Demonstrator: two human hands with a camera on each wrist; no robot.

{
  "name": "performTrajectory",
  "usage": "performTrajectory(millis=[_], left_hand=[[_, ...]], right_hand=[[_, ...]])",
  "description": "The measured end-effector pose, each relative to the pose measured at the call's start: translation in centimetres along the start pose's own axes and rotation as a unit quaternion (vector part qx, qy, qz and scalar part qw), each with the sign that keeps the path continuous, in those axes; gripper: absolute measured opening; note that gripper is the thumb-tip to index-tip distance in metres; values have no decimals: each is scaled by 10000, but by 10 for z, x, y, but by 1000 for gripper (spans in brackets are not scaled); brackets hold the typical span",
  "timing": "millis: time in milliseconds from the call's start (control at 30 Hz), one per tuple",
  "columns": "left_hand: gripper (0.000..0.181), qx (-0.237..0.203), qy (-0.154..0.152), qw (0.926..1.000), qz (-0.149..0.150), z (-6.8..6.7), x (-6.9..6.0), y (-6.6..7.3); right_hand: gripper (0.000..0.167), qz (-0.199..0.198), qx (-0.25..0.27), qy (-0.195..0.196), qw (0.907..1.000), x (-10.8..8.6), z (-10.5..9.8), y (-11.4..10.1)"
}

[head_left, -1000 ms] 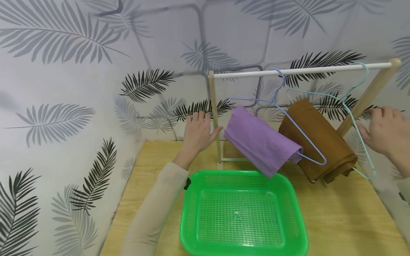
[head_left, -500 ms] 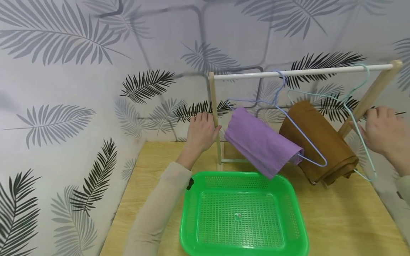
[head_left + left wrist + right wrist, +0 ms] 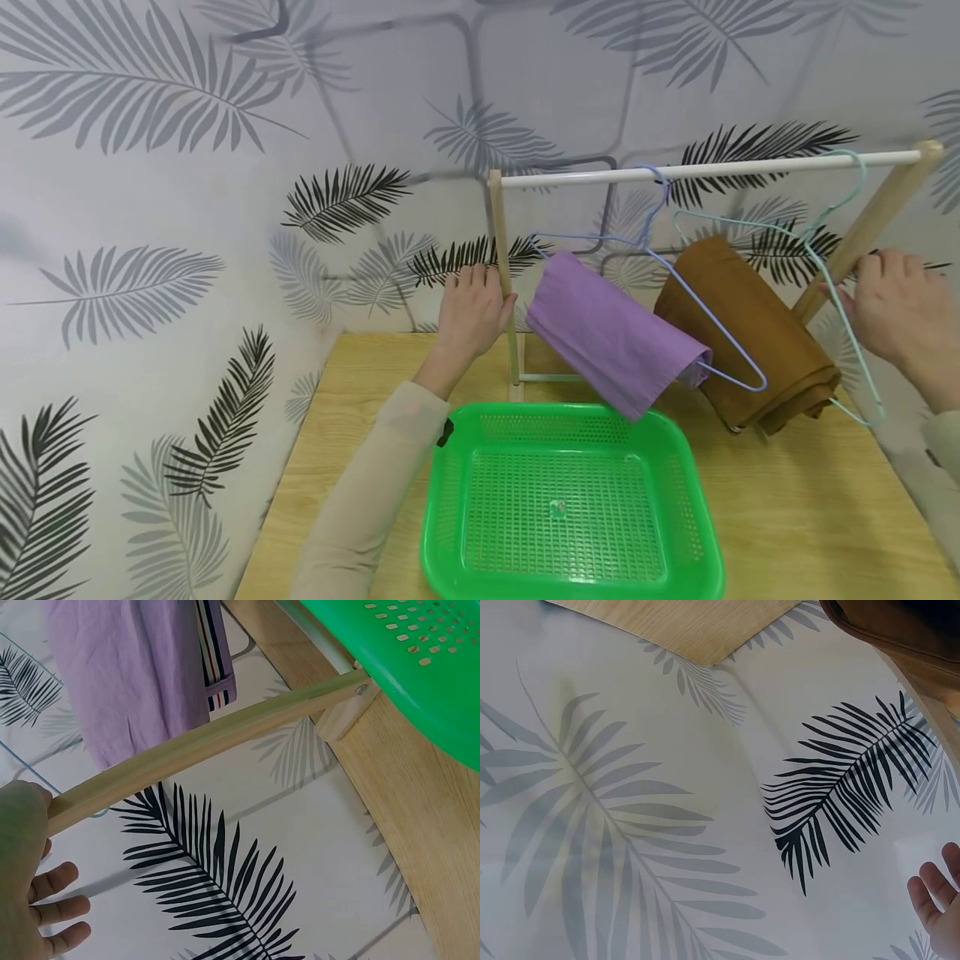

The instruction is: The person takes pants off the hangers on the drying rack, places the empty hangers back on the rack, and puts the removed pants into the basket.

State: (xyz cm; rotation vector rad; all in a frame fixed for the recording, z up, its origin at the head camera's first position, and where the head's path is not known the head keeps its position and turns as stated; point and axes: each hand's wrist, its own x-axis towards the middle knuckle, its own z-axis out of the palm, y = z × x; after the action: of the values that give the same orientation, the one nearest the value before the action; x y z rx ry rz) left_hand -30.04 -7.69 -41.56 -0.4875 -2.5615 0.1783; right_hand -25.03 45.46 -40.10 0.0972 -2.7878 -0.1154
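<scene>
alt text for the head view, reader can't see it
A person's left hand and right hand are at either side of a clothes rack holding a purple cloth on a blue hanger and a brown cloth on a pale green hanger. A green basket sits in front on a wooden table, leaf-patterned wall behind.

The rack bar (image 3: 735, 169) is white, one cloth (image 3: 611, 333) purple, another cloth (image 3: 767, 335) brown, the wall (image 3: 187, 200) leaf-patterned.

Head view bright, wrist views dimmer; faint basket (image 3: 573, 533) glare.
</scene>
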Motion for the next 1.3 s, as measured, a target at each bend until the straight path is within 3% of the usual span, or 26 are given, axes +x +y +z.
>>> performTrajectory(millis=[333,667,1067,1300], left_hand=[[48,275,-18,9996,83,5,-1,2],[44,502,192,9984,166,7,-2,2],[41,547,321,9979,152,10,-3,-3],[42,553,329,9979,119,11,-6,-8]], right_hand=[[43,9,205,-191,9996,2,-1,-2],[43,-220,131,438,9987,-2,7,-4],[40,-616,-33,573,9965,1,5,-7],[39,-766,-43,838,9935,1,5,-10]])
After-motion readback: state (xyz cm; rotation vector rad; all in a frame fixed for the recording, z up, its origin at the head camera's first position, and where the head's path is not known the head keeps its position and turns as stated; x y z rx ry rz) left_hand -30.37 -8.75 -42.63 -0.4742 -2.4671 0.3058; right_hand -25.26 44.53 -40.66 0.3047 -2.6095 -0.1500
